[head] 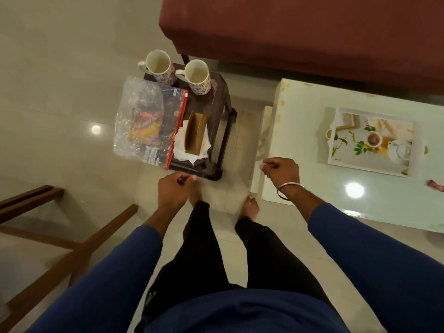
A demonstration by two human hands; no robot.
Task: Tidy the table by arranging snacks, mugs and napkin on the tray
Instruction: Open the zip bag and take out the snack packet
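Note:
Two white mugs with red flower prints, one (159, 66) at the far left and one (197, 76) to its right, stand on a small dark stool (219, 131). A clear zip bag of snacks (146, 121) overhangs the stool's left side. Beside it a brown holder (195, 132) rests on a white napkin (182, 152). The printed tray (370, 140) lies apart on the white table (300, 111) at the right. My left hand (173, 191) hovers near the stool's front edge, fingers curled, holding nothing. My right hand (281, 173) hangs over the table's left corner, loosely curled and empty.
A maroon sofa (312, 32) fills the back. A wooden chair frame (60, 227) stands at the lower left. A small pink object (436, 185) lies at the table's right edge. My bare feet stand on the tiled floor between stool and table.

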